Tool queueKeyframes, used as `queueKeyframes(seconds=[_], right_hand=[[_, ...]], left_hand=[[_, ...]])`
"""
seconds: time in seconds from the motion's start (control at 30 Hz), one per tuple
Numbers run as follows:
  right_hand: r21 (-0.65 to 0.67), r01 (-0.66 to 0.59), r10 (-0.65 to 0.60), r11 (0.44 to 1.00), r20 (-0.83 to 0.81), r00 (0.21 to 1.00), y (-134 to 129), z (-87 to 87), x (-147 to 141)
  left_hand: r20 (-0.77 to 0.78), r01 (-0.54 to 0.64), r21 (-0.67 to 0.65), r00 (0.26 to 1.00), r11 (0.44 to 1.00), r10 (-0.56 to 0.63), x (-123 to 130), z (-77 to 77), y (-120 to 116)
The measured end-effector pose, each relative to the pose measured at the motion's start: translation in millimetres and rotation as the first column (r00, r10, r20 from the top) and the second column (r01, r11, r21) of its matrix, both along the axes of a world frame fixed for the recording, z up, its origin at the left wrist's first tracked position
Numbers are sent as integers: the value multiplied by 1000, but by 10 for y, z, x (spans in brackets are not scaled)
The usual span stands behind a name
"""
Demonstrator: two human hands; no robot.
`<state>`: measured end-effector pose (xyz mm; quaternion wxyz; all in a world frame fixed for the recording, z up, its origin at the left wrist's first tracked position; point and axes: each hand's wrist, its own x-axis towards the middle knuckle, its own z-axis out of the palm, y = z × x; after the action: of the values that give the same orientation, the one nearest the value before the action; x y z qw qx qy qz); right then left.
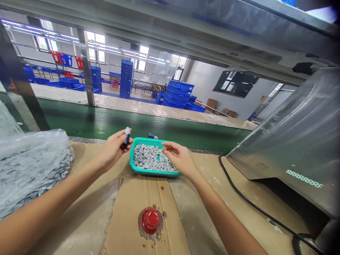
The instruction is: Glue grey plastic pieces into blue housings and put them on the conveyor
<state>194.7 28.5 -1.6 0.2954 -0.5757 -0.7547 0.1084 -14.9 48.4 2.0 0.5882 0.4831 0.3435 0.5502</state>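
Note:
My left hand point(115, 148) is closed around a small dark blue part with a light grey top point(127, 134), held up left of the basket's rim. My right hand point(180, 157) hovers at the right side of the green plastic basket point(154, 173), thumb and fingertips drawn together. Whatever lies between those fingertips is too small to make out. Many small grey plastic pieces point(148, 157) fill the basket. Just behind it, by the green belt, lies another dark blue and grey part point(152, 136).
A clear plastic bag of grey pieces point(37, 159) lies on the left. In front, a red dome-shaped object point(150, 221) sits on wet, stained cardboard point(127, 209). Beyond runs a green conveyor belt point(114, 122). A metal housing point(287, 141) and black cable point(239, 191) occupy the right.

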Motion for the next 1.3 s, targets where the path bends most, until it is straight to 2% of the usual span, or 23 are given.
queueKeyframes(seconds=[0.03,0.07,0.1,0.13,0.17,0.2,0.27,0.3,0.43,0.6,0.67,0.77,0.87,0.97,1.07,1.1,1.13,1.17,1.23,1.3], right_hand=[[-37,-4,6,999,47,999,94,-12,78],[-75,-12,19,997,103,994,169,-27,141],[-105,-27,42,994,148,988,222,-45,183],[-133,-38,63,990,195,979,256,-65,203],[-159,-44,82,986,241,967,274,-87,202],[-182,-46,98,982,284,954,282,-110,186],[-221,-36,115,975,357,927,289,-156,127],[-236,-26,118,971,388,914,295,-173,98],[-281,-10,144,960,462,875,355,-183,66],[-282,-87,210,955,441,872,397,-119,154],[-237,-106,197,966,404,893,371,-100,184],[-157,-113,159,981,319,934,303,-65,231],[-120,-113,136,986,205,969,223,-20,292],[-112,-134,143,985,81,986,99,25,318],[-83,-163,161,983,-32,986,-120,89,222],[-62,-170,166,983,-71,984,-211,119,159],[-9,-178,174,984,-155,973,-306,151,83],[28,-192,194,981,-209,959,-400,184,0],[79,-199,213,977,-248,945,-565,242,-166],[100,-215,235,972,-295,926,-678,275,-303]], left_hand=[[-137,-72,83,987,994,83,-83,-38,123],[-317,-134,190,929,973,190,-165,-87,256],[-516,-160,317,798,935,312,-244,-148,395],[-693,-118,429,592,895,411,-315,-217,535],[-817,-18,473,364,881,446,-376,-289,671],[-885,74,447,178,891,430,-425,-361,797],[-918,146,396,56,906,392,-475,-487,1010],[-924,161,381,47,910,379,-473,-533,1097],[-926,208,377,74,903,370,-260,-571,1376],[-946,385,312,214,868,245,241,-428,1649],[-943,408,298,267,863,199,368,-404,1684],[-923,326,297,338,897,183,397,-412,1647],[-877,157,303,431,940,211,285,-381,1529],[-789,-12,287,563,958,244,151,-245,1273],[-658,-62,234,725,970,205,78,-65,786],[-591,-35,199,793,979,148,70,-17,579],[-374,45,57,927,997,-21,72,17,363],[-168,148,-83,973,985,-160,82,36,151],[161,339,-248,938,908,-306,121,38,-222],[330,467,-306,870,830,-367,172,12,-478]])
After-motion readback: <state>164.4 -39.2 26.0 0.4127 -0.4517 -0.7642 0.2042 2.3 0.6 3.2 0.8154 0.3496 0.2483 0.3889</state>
